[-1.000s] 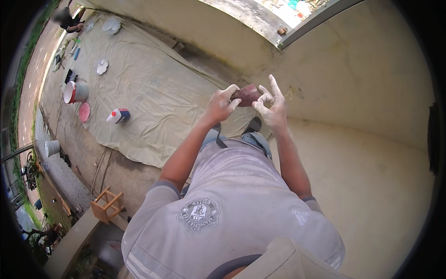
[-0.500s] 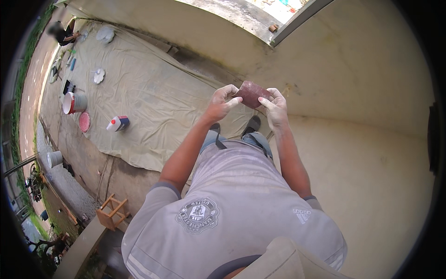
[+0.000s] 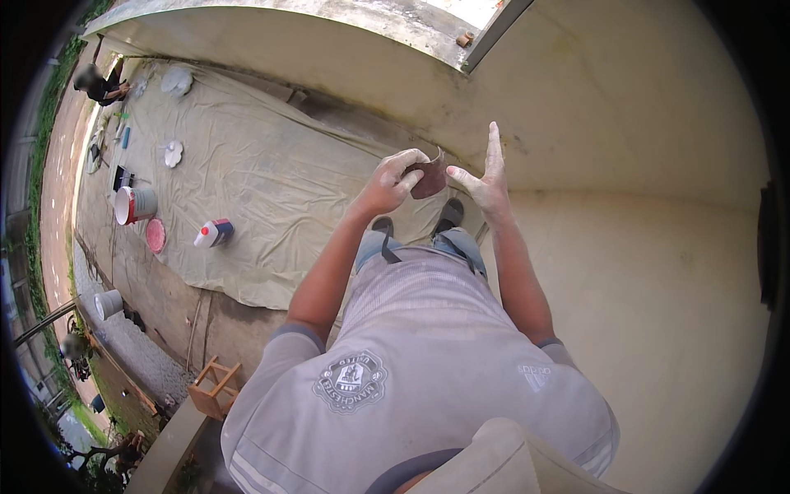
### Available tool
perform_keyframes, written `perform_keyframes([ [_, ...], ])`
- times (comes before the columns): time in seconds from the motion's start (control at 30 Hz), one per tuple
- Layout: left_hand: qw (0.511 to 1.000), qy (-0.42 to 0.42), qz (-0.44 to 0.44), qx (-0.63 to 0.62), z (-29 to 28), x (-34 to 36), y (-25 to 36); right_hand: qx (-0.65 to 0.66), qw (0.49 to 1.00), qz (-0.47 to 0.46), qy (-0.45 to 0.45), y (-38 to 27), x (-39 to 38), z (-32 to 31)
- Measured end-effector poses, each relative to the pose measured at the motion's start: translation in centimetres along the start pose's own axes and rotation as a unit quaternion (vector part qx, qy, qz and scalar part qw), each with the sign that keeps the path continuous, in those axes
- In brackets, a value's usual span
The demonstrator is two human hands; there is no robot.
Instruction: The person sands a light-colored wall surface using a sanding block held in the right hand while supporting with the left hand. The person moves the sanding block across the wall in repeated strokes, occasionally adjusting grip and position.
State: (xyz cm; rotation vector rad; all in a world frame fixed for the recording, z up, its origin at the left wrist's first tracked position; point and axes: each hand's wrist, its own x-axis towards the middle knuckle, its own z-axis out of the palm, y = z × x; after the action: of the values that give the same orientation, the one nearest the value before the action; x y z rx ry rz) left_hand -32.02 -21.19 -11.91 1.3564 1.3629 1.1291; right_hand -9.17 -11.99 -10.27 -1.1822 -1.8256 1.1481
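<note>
bucket (image 3: 134, 203) on drop cloth (image 3: 271, 198) | bottle (image 3: 213, 233) right of bucket

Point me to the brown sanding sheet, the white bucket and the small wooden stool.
brown sanding sheet (image 3: 429, 179), head view, middle of the sheet, between the hands.
white bucket (image 3: 137, 203), head view, its side wall, on the drop cloth.
small wooden stool (image 3: 214, 389), head view, its top frame.

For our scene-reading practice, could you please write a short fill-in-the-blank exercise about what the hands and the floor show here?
1. The left hand pinches a small sheet coloured ____.
2. The right hand has its fingers ____.
3. The white bucket stands on a ____ spread over the floor.

Missing words: reddish-brown; spread open; drop cloth
</note>
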Motion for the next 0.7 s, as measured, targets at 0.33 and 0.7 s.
perform_keyframes([
  [0.33,0.996,-0.074,-0.038,-0.032,0.5,-0.2,-2.0,0.174,0.957,0.096,-0.213,3.9,-2.7,1.2],
  [0.7,0.961,-0.248,0.081,-0.094,6.3,10.6,6.4,0.558,0.805,0.124,-0.161,2.2,-3.7,-7.9],
])
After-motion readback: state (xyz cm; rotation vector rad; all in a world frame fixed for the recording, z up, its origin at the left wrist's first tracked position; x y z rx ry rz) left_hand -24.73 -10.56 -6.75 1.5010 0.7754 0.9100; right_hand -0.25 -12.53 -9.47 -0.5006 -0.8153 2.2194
